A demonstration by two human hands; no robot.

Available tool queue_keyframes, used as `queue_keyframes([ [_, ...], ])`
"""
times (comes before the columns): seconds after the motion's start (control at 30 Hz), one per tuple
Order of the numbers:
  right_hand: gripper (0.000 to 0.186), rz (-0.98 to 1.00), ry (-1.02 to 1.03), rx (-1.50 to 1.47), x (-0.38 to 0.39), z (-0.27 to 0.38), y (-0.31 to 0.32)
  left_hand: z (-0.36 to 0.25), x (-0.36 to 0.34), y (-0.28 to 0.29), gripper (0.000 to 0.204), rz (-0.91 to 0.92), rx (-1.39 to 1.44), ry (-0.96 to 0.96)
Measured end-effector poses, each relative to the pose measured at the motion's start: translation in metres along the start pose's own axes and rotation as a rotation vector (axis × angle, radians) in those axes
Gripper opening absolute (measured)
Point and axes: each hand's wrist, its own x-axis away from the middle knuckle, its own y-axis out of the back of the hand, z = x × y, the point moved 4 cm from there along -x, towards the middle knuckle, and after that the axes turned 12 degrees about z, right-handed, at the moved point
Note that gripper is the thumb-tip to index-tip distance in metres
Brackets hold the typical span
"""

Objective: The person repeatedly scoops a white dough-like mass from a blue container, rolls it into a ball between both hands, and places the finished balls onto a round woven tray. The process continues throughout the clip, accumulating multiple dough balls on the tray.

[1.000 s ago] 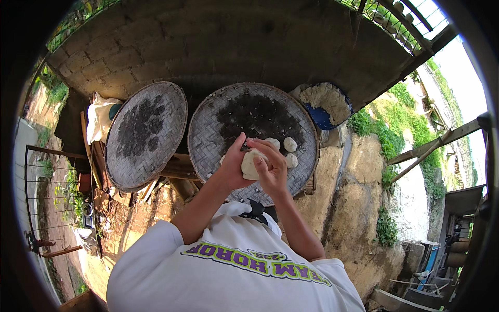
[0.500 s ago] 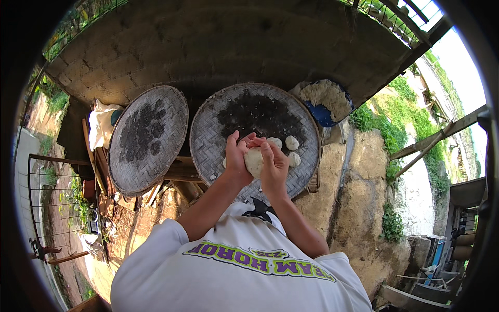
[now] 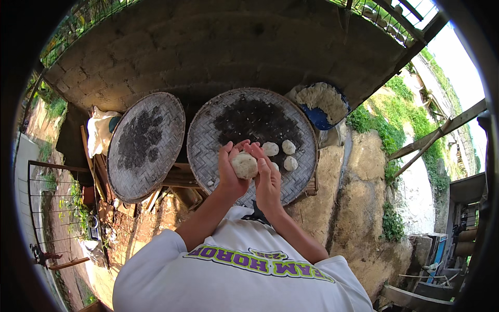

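A pale, lumpy dough ball point(image 3: 244, 165) rests between my cupped hands. My left hand point(image 3: 229, 176) is closed round its left side, and my right hand point(image 3: 265, 182) wraps its right side, thumb along it. Both are over a large round woven bamboo tray point(image 3: 210, 125) with a dark stained middle. On that tray, just beyond my right hand, lie several pale dough balls point(image 3: 289, 147), partly hidden by my fingers.
A second stained woven tray point(image 3: 167, 127) tilts at the left, beside a white sack point(image 3: 100, 128). At the upper right is a blue basin point(image 3: 318, 118) of pale dough point(image 3: 325, 99). A block wall point(image 3: 218, 47) stands behind, wooden rails point(image 3: 431, 138) at the right.
My hands have shifted a little toward me and loosened round the dough, showing more of its rounded top where my thumbs and fingers covered it earlier.
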Motion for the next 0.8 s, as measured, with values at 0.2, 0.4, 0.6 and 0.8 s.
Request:
queue_keyframes([
  [0.2,0.033,0.094,0.249,0.342,-0.006,0.01,0.003,0.003,-0.012,-0.014,0.065,0.198,0.133,0.161],
  [0.4,0.032,0.056,0.195,0.1,0.0,-0.012,-0.006,-0.002,-0.019,-0.002,0.065,0.003,0.205,-0.03],
  [0.6,0.035,0.131,0.268,0.225,-0.003,0.0,-0.004,-0.011,-0.021,-0.014,0.061,0.305,0.148,0.331],
  [0.8,0.032,-0.083,0.092,-0.004,-0.01,-0.01,0.001,0.001,-0.007,-0.006,0.056,-0.016,0.203,-0.011],
])
